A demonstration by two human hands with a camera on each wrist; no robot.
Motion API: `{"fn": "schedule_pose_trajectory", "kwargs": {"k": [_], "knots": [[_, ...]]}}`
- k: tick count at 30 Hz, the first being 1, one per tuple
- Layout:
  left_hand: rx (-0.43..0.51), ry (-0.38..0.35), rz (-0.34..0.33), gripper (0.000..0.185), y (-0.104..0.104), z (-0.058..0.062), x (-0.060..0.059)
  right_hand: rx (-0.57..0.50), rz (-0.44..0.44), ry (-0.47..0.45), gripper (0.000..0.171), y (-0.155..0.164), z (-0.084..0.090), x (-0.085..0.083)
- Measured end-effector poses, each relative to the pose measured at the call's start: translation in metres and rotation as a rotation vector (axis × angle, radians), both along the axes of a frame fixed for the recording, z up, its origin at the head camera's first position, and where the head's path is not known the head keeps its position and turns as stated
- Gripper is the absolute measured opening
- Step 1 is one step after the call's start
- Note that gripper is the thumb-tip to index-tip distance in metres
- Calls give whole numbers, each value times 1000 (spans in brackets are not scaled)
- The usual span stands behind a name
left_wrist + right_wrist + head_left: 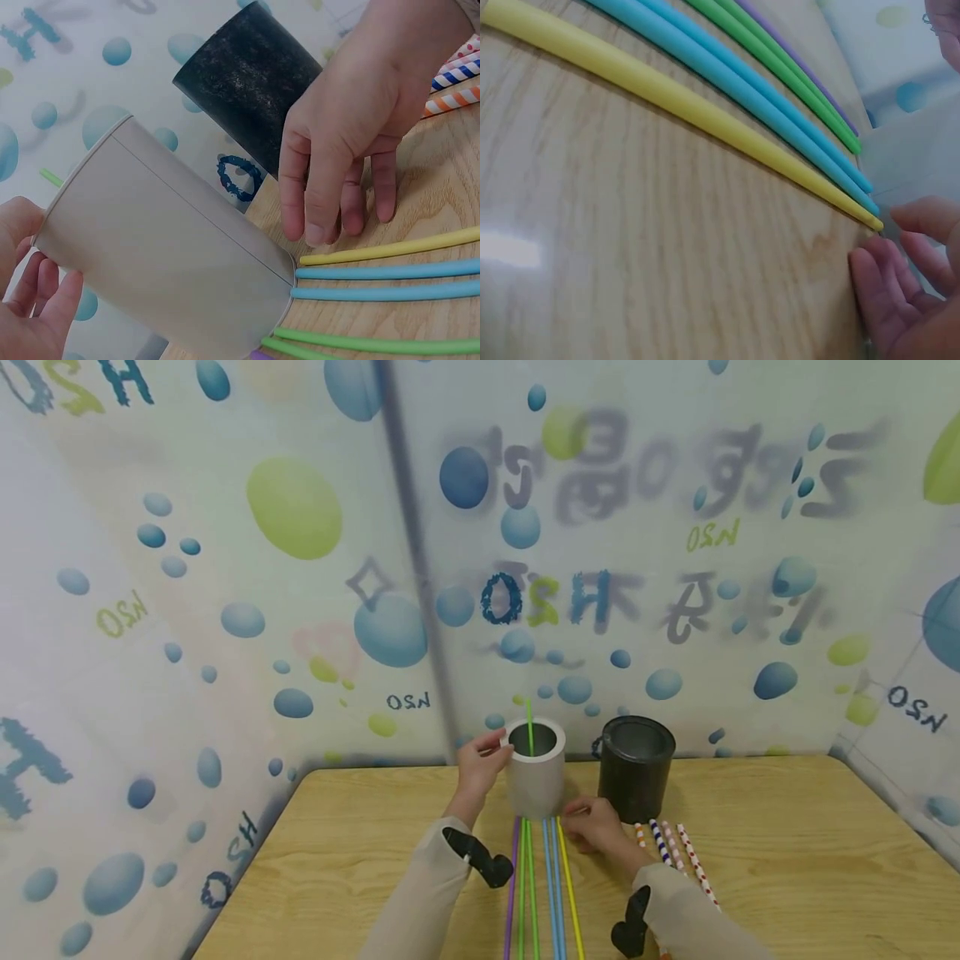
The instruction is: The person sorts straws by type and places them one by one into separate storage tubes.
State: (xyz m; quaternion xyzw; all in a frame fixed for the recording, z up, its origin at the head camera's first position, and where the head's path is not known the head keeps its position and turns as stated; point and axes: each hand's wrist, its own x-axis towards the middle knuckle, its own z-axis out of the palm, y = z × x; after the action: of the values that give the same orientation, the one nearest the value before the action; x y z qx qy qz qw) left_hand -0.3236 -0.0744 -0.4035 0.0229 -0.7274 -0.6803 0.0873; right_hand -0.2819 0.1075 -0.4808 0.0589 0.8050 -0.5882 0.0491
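**Ana:** While both forearms reach forward over the wooden table [787,852], where does each hand sit?

**Ben:** The left hand [480,767] is raised at the far end of the table, against the left side of a grey cup [536,772]. Its thumb lies by the rim and its fingers curl round the wall, so it grips the cup. The left wrist view shows those fingertips [52,300] bent against the cup's side.

**Ana:** What is in the cup?

**Ben:** 1 green straw [529,727] stands upright in it, rising above the rim.

**Ana:** And the right hand?

**Ben:** The right hand [594,827] lies low on the table, palm down, just in front of a black cup [636,768], which stands to the right of the grey one. Its fingers point down, close together and only slightly bent. Their tips touch the wood right at the far end of a yellow straw [568,885]. Whether they pinch the straw, I cannot tell.

**Ana:** What lies near it?

**Ben:** The yellow straw is the rightmost of a row flat on the table: 1 purple straw [513,893], 2 green straws [527,893] and 2 blue straws [553,885] lie side by side, ends near the grey cup's base. Patterned paper straws [678,852], striped and dotted, lie to the right of the hand.
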Motion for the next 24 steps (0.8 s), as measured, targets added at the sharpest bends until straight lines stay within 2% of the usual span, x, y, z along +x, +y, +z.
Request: {"fn": "schedule_pose_trajectory", "kwargs": {"k": [8, 15, 18, 20, 24], "knots": [[-7, 7, -2, 32, 0, -2, -1, 15, 1, 1, 23, -2, -3, 1], [6, 88, -25, 29, -2, -2, 2, 33, 14, -1, 23, -1, -3, 0], [2, 74, -20, 31, -2, -1, 3, 45, 16, -15, 24, -1, -2, 0], [-5, 29, -12, 32, -1, 0, 1, 55, 19, -21, 25, -1, -1, 0], [-13, -3, 0, 32, 0, 0, 2, 75, 31, -18, 27, -1, -1, 0]]}}
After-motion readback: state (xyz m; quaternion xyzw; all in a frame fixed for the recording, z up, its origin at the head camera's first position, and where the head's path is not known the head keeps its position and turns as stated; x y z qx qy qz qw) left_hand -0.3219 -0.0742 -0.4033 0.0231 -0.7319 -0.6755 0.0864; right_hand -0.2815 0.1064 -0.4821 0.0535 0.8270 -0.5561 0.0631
